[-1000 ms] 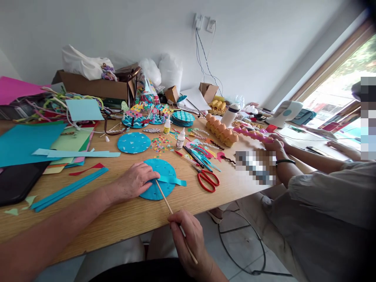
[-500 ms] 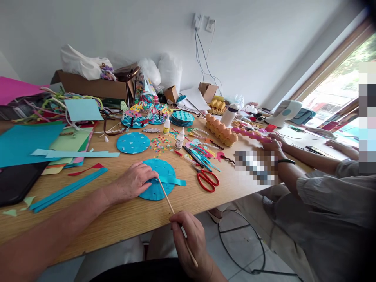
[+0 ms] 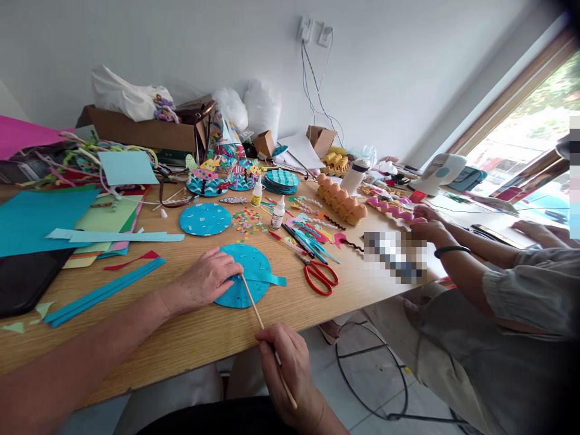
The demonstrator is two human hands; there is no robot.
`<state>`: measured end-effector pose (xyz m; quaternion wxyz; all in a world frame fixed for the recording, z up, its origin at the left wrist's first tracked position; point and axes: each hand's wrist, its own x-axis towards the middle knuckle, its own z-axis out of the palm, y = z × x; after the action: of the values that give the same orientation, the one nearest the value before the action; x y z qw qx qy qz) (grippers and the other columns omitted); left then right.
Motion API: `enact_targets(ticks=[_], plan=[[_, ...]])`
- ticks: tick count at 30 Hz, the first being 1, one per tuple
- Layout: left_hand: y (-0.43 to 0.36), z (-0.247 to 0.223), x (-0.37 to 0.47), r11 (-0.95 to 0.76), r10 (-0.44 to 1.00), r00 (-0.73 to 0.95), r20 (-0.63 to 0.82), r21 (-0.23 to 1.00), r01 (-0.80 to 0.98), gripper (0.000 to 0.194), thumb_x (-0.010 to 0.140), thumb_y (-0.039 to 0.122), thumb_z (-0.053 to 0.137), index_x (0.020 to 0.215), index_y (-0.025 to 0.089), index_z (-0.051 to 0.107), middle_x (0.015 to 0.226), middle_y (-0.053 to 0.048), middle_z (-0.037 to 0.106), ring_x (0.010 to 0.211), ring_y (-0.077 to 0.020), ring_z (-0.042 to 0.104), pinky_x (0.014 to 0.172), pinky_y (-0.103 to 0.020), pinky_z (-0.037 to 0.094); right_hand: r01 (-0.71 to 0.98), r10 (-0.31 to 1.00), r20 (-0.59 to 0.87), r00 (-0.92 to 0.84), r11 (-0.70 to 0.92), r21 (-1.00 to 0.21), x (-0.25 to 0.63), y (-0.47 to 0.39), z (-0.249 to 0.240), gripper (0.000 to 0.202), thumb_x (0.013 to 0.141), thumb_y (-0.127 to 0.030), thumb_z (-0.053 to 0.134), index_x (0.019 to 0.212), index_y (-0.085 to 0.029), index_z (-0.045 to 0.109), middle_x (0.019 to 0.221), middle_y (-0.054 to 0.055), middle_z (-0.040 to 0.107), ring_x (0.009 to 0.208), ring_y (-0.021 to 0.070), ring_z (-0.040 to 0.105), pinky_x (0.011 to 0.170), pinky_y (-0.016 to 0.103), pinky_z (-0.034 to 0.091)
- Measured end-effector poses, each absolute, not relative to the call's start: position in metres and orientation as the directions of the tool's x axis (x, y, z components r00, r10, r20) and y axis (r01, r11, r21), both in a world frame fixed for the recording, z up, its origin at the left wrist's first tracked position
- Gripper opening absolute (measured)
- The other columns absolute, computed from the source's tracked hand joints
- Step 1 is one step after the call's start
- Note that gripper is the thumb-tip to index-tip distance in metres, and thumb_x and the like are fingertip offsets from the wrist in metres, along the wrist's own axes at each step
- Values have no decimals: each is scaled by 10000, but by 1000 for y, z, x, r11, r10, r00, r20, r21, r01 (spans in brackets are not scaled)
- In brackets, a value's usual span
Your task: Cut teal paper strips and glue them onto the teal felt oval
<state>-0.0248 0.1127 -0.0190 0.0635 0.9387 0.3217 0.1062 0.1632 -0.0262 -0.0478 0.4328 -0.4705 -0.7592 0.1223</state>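
My left hand (image 3: 218, 272) rests on a round blue paper disc (image 3: 256, 260) and holds it against the table, fingers bent and thumb a little apart. A narrow blue paper strip (image 3: 278, 281) crosses the disc and sticks out past its right edge; its other end is hidden by that hand. In my right hand (image 3: 285, 368), at the table's front edge, the fingers are closed round a thin wooden stick (image 3: 252, 302). The stick's far tip meets the strip beside my left index finger. Red-handled scissors (image 3: 321, 278) lie to the right of the disc.
Another blue disc (image 3: 205, 219), confetti (image 3: 249, 223), glue bottles (image 3: 278, 214) and markers (image 3: 296, 240) lie beyond my hands. Coloured paper (image 3: 40, 217) covers the left side. On the right, another person's hands (image 3: 430, 226) touch a pink egg-carton strip (image 3: 389, 209). A metal stool frame (image 3: 403, 386) stands below.
My right hand and the stick have shifted slightly left, while my left hand stays on the disc. The other person's arms and the pink egg-carton strip have moved a little.
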Motion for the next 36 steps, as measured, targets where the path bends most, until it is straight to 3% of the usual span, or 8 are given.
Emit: enact_targets(ticks=[28,36], plan=[[115,-20,-26,-783,618,774,134,190,592,161,825,154,505,952,206,591,958,-38,601,963,-212,533,1002,-488,257,556,867,490,-95,454,-696,171,-24,-44,135,830,-151,394,793,-188,519,632,-12,543,590,110,528,550,210,380],[112,-19,-29,-776,627,762,162,219,592,261,823,172,506,1079,214,534,1043,-47,596,1014,-215,512,1011,-472,243,531,869,487,-89,455,-715,169,-22,-45,156,829,-153,390,772,-184,532,620,-6,551,574,109,531,533,210,390]])
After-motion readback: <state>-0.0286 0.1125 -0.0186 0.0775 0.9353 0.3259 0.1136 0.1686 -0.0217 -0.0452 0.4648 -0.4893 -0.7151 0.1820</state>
